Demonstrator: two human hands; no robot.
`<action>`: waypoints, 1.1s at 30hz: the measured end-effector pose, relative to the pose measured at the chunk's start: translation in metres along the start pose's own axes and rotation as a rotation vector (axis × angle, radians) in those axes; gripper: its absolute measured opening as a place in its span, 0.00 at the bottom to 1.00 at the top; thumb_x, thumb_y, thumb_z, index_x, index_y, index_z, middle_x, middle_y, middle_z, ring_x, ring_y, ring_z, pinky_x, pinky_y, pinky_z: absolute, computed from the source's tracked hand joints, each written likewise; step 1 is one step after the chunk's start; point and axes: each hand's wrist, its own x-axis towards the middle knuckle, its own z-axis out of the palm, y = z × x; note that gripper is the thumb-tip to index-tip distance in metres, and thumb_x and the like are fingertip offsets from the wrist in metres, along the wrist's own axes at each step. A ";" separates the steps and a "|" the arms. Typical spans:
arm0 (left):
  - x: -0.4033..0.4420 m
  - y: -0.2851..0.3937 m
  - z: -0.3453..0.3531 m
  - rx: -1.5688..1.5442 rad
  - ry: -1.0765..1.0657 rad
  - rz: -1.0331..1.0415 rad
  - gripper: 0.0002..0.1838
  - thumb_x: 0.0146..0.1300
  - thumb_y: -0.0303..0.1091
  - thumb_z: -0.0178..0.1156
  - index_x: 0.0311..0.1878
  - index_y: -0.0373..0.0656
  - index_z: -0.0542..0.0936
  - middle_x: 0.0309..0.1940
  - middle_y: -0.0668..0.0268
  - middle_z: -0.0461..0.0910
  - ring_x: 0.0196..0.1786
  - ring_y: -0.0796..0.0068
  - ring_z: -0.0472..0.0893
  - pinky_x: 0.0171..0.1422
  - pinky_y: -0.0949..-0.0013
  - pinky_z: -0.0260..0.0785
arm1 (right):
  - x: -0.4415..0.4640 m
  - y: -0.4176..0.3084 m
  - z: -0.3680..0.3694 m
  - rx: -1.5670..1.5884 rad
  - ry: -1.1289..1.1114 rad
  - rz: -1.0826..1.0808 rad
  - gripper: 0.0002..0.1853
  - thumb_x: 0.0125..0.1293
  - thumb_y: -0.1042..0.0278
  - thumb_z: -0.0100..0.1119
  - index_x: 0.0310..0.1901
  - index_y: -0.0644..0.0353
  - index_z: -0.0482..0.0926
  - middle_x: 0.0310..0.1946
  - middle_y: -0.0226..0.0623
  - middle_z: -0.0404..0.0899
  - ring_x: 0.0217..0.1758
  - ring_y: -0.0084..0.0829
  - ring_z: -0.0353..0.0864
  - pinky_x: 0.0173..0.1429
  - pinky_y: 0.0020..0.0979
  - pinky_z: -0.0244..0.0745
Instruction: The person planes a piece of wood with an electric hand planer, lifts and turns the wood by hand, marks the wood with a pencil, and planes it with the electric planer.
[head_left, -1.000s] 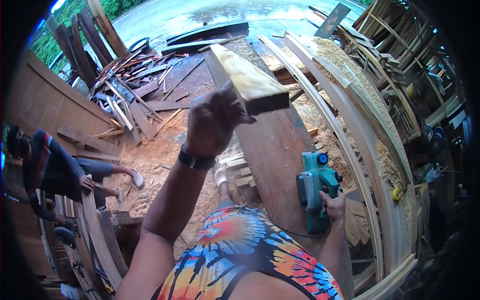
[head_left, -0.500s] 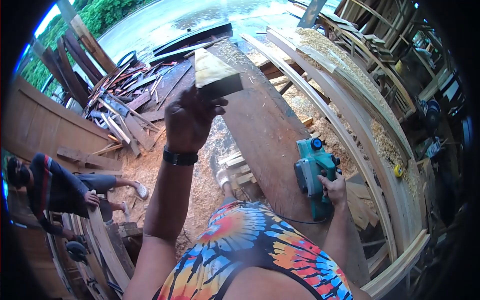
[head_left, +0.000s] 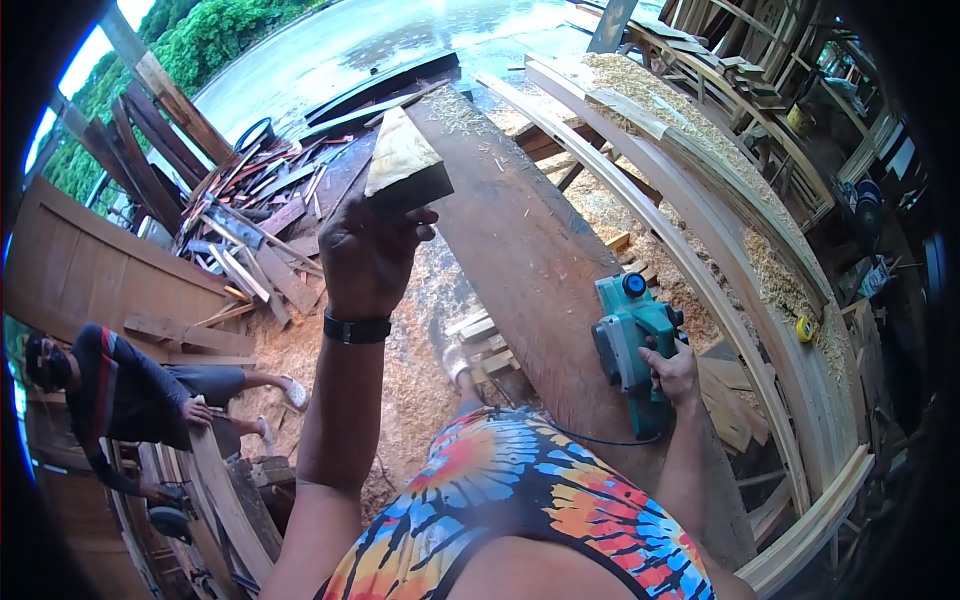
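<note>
My left hand (head_left: 372, 250) is raised at the upper middle, fingers closed on the near end of a wooden board (head_left: 404, 155). The board points away from me, its pale broad face up and its cut end dark in shadow. A dark band circles that wrist. Lower right, my right hand (head_left: 672, 372) grips the handle of a green electric planer (head_left: 636, 345). The planer rests on a long brown plank bench (head_left: 520, 235), and its dark cord (head_left: 600, 440) runs back toward my body.
Long pale boards (head_left: 680, 240) lie right of the bench, strewn with shavings; a yellow tape measure (head_left: 804, 329) sits there. Scrap wood (head_left: 260, 240) is heaped at left. A co-worker (head_left: 135, 390) bends over timber with a power tool at far left. Wood shavings cover the floor.
The view has shifted slightly. My left hand and the board appear a little lower and farther left. My right hand stays on the planer, which remains on the bench.
</note>
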 end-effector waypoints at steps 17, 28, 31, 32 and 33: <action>0.009 -0.017 0.011 0.039 0.008 -0.002 0.25 0.79 0.40 0.32 0.64 0.32 0.71 0.49 0.50 0.83 0.44 0.55 0.86 0.45 0.60 0.81 | 0.003 0.005 -0.001 0.017 0.003 0.017 0.16 0.62 0.64 0.73 0.46 0.64 0.80 0.17 0.26 0.73 0.14 0.19 0.69 0.18 0.24 0.63; 0.023 -0.019 0.003 0.091 0.012 -0.024 0.23 0.79 0.42 0.40 0.63 0.34 0.73 0.51 0.54 0.82 0.46 0.57 0.84 0.51 0.57 0.76 | 0.003 0.009 0.000 0.019 -0.012 0.022 0.17 0.62 0.64 0.74 0.47 0.62 0.80 0.18 0.26 0.72 0.14 0.19 0.68 0.18 0.23 0.63; 0.022 -0.020 0.003 0.089 0.006 -0.016 0.23 0.79 0.42 0.40 0.63 0.34 0.73 0.51 0.55 0.82 0.46 0.57 0.83 0.52 0.57 0.75 | 0.004 0.010 0.000 0.031 -0.007 0.016 0.17 0.62 0.64 0.74 0.47 0.62 0.79 0.18 0.26 0.73 0.14 0.19 0.68 0.18 0.23 0.63; 0.022 -0.022 0.002 0.092 0.007 -0.014 0.23 0.79 0.42 0.40 0.63 0.34 0.73 0.51 0.55 0.82 0.46 0.57 0.83 0.52 0.57 0.75 | 0.005 0.010 0.000 0.033 -0.002 0.012 0.17 0.62 0.64 0.73 0.47 0.63 0.79 0.18 0.25 0.73 0.14 0.18 0.68 0.18 0.23 0.62; 0.022 -0.022 0.001 0.096 0.009 -0.011 0.23 0.79 0.41 0.40 0.63 0.34 0.73 0.51 0.55 0.82 0.46 0.57 0.83 0.52 0.57 0.75 | 0.005 0.009 0.001 0.036 0.002 0.008 0.16 0.63 0.65 0.73 0.46 0.64 0.80 0.17 0.25 0.73 0.13 0.18 0.68 0.17 0.24 0.62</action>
